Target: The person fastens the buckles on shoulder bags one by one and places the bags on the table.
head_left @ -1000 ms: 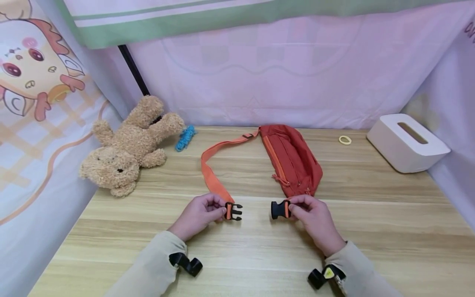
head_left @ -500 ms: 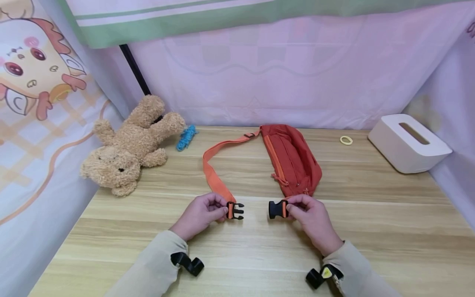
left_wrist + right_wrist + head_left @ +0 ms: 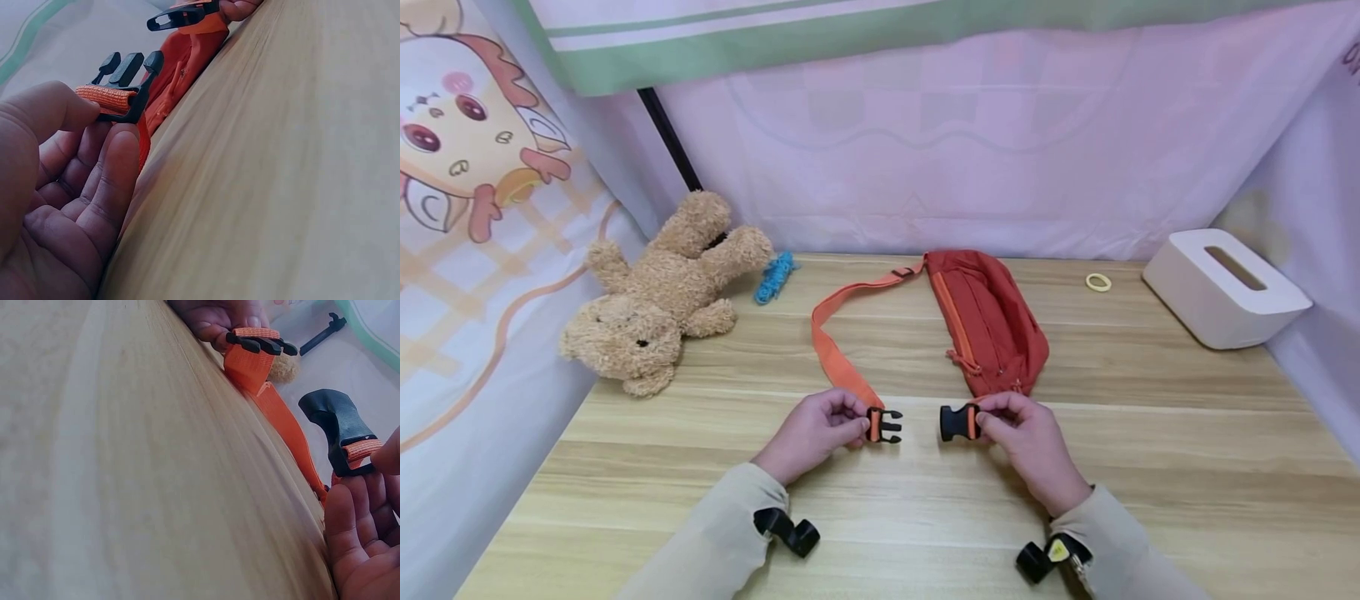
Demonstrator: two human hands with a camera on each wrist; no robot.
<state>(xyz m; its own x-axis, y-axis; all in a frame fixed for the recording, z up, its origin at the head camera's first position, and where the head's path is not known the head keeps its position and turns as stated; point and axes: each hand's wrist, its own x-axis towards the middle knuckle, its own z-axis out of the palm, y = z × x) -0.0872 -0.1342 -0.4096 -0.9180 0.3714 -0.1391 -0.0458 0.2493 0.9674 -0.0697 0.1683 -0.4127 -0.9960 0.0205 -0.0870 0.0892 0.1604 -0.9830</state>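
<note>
A red waist bag [image 3: 988, 321] lies on the table with its orange strap [image 3: 842, 362] curving out to the left. My left hand [image 3: 816, 433] pinches the black pronged buckle half [image 3: 883, 425] at the strap's end; its prongs point right. Facing it, the black socket buckle half [image 3: 957, 422] is pinched between thumb and fingers of my right hand [image 3: 1030, 442]. A short gap separates the two halves. In the left wrist view, the prongs [image 3: 128, 69] stand clear of the fingers. The socket half [image 3: 337, 428] shows above the right fingertips in the right wrist view.
A teddy bear [image 3: 662, 292] lies at the left, beside a bundle of blue cord [image 3: 774, 277]. At the back right are a pale yellow ring [image 3: 1097, 283] and a white tissue box [image 3: 1225, 292]. Fabric curtains [image 3: 925, 158] enclose the wooden table [image 3: 880, 517].
The left hand has moved right with the pronged half, and the right hand has shifted slightly left with the socket half. The gap between the halves has narrowed.
</note>
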